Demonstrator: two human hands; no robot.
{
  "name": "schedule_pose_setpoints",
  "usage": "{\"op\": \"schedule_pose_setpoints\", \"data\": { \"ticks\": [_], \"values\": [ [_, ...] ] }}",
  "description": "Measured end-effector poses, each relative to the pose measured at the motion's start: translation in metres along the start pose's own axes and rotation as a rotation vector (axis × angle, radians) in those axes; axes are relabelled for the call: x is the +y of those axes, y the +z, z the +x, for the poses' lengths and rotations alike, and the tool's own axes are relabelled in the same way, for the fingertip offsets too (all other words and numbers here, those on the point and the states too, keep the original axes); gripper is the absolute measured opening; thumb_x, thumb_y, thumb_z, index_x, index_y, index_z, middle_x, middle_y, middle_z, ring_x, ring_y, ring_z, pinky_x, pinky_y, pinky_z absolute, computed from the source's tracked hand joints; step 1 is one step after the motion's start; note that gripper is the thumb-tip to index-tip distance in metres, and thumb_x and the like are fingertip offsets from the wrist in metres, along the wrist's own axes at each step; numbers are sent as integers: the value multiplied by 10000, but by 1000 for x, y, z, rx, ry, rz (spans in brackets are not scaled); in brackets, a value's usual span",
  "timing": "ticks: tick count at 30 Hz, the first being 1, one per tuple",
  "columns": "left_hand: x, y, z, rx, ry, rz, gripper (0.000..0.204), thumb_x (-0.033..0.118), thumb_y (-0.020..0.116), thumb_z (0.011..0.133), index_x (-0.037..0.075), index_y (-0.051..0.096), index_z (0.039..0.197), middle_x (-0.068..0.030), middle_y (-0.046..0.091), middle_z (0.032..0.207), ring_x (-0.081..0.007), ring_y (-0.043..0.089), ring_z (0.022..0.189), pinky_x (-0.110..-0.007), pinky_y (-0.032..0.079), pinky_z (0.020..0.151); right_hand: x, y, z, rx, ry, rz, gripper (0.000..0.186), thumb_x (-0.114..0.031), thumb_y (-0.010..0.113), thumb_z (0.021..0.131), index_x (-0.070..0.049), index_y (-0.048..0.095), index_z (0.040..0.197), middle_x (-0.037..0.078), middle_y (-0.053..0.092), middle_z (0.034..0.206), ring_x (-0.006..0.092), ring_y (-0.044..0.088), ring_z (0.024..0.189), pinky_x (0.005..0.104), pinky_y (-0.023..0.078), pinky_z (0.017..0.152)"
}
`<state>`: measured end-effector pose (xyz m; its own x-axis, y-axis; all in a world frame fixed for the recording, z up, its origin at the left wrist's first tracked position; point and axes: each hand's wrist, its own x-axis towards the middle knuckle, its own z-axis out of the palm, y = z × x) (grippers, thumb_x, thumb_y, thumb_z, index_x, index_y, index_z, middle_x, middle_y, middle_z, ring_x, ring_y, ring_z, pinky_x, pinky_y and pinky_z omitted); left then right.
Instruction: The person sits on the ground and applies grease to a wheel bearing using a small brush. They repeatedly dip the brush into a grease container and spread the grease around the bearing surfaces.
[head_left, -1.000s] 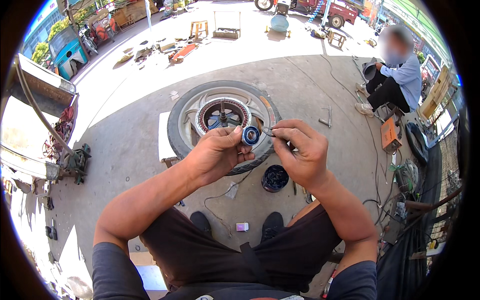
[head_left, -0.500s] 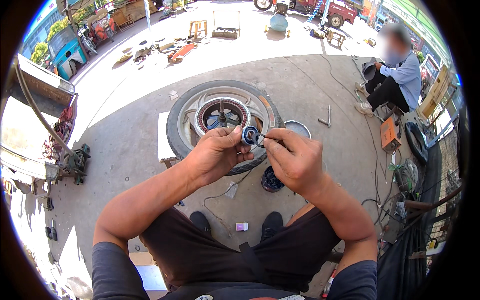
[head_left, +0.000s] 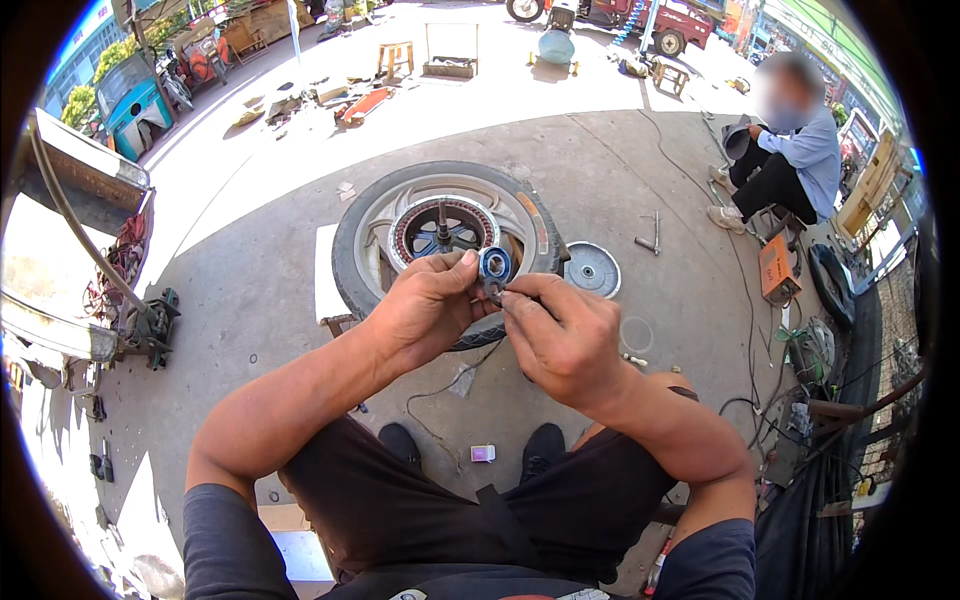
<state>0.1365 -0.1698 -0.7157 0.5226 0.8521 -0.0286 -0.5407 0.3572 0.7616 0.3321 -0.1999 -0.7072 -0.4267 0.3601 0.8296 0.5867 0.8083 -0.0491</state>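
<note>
My left hand (head_left: 428,305) is closed around a small round bearing (head_left: 494,263) with a blue-smeared face, its thumb pressed along the edge. Fingers of my right hand (head_left: 568,338) pinch a thin dark ring (head_left: 495,288), which lies against or just in front of the bearing's lower edge; whether they touch is hard to tell. Beyond both hands a spoked wheel with a tyre (head_left: 352,268) lies flat, its hub open and an upright axle (head_left: 444,222) standing in the middle. The left hand overlaps the wheel's near side.
Right of the wheel lie a round metal cover (head_left: 593,271) and a T-shaped tool (head_left: 650,238). A small purple-and-white box (head_left: 483,453) rests between my shoes. At the right, a person (head_left: 800,150) sits holding a grey object, near an orange box (head_left: 779,268) and loose cables.
My right hand has moved slightly left and down with the ring, from the bearing's right side to its lower edge. The bearing's face has turned more toward view. The metal cover shows more.
</note>
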Motion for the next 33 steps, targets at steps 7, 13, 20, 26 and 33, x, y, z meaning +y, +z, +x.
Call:
{"op": "schedule_pose_setpoints", "data": {
  "ticks": [7, 13, 20, 26, 33],
  "values": [
    [-1, 2, -1, -1, 20, 3, 218, 268, 611, 986, 78, 626, 1092, -23, 667, 1038, -142, 592, 952, -391, 432, 963, 0, 1, 6, 173, 185, 226, 188, 15, 742, 711, -15, 692, 890, 79, 679, 888, 236, 678, 659, 317, 527, 535],
    [-1, -5, -1, -50, 9, -15, 217, 265, 598, 995, 80, 614, 1107, -33, 663, 1070, -156, 593, 968, -379, 441, 956, 11, -1, 11, 155, 104, 74, 186, 12, 742, 715, -14, 689, 891, 72, 677, 894, 232, 675, 661, 319, 529, 550],
    [3, 11, -2, 47, -16, -22, 178, 232, 559, 1022, 59, 601, 1016, -18, 578, 916, -127, 538, 849, -368, 460, 899, 12, 0, 12, 108, 39, -26, 196, -2, 727, 696, -13, 694, 890, 73, 673, 911, 222, 682, 706, 315, 536, 562],
    [3, 9, -3, 21, -21, -11, 205, 261, 571, 1016, 65, 613, 1057, -16, 608, 955, -128, 558, 882, -365, 453, 912, 13, 1, 11, 75, 7, -62, 209, -15, 703, 701, 1, 701, 909, 93, 674, 927, 222, 692, 735, 312, 542, 571],
    [1, 0, -2, -33, -21, 35, 237, 278, 588, 1004, 74, 614, 1121, -9, 652, 1020, -122, 582, 935, -363, 440, 922, 9, -4, 9, 1, -38, -137, 237, -32, 687, 703, 26, 701, 932, 123, 675, 939, 242, 705, 767, 315, 553, 584]
  ]
}}
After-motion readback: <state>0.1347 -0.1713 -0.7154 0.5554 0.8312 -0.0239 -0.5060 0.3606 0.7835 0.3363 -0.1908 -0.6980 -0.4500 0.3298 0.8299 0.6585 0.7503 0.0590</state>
